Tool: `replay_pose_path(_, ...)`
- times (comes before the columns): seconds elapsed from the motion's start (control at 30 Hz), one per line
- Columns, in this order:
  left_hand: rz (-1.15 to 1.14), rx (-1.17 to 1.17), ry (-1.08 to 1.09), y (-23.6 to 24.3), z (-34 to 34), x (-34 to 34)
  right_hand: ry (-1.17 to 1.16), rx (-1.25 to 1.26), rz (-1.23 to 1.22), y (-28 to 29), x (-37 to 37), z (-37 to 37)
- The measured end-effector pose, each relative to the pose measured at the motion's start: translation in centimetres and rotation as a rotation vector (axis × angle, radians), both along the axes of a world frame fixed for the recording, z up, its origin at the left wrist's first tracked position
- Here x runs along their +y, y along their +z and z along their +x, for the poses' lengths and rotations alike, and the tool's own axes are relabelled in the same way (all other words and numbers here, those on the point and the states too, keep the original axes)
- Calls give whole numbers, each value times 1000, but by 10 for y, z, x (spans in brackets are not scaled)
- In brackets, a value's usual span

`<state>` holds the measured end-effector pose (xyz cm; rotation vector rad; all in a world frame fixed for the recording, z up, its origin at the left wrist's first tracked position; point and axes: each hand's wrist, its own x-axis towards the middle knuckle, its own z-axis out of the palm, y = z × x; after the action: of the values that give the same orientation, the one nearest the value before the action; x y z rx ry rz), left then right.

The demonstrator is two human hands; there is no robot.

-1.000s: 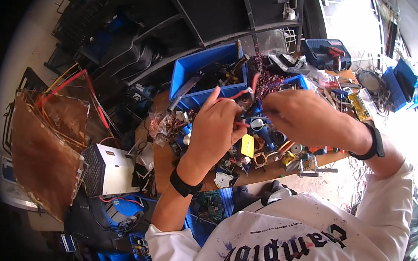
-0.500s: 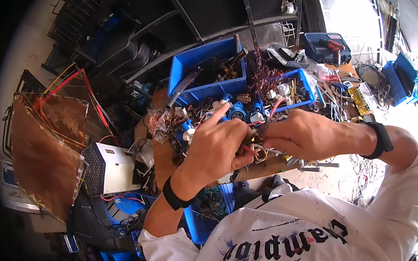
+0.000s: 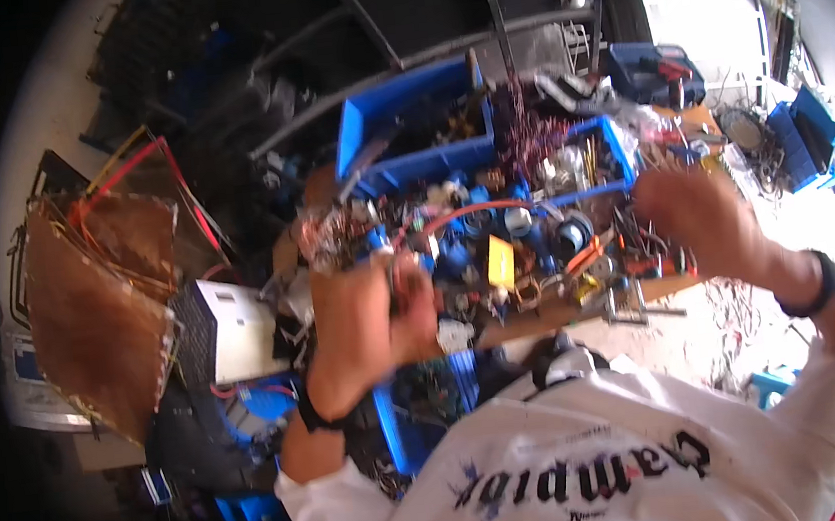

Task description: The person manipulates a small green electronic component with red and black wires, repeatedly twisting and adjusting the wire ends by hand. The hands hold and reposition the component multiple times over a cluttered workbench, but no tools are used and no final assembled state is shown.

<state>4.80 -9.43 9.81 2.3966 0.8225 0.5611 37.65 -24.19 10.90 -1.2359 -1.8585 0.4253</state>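
Note:
My left hand (image 3: 363, 316) is curled closed above the near left of the cluttered bench. A red wire (image 3: 478, 206) rises from its fingers and arcs rightward over the parts. My right hand (image 3: 700, 223) is well apart from it, over the right end of the bench, its fingers smeared by motion. An orange-handled tool (image 3: 586, 256) lies between the hands. Close by are a yellow tag-like piece (image 3: 501, 261) and a round grey-blue part (image 3: 573, 233).
A large blue bin (image 3: 418, 165) stands at the back, with a smaller blue tray (image 3: 626, 155) to its right. A dark tool case (image 3: 656, 72) sits behind. At left are a white box (image 3: 243, 327) and a brown panel (image 3: 96, 316). Another blue crate (image 3: 394, 434) stands below.
My hands, close together before, have separated. The left moved left and down slightly; the right swung right. The red wire now stretches in an arc, and the bench middle is uncovered.

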Motion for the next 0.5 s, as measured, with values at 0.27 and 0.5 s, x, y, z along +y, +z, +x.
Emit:
replay_pose_path(0.27, -167, -153, -88, -1, 33, 23, -17, 1044, -503, 4, 39, -30)
replay_pose_path(0.5, -380, -578, -4, -17, 30, 25, -386, 190, -37, -6, 55, -12)
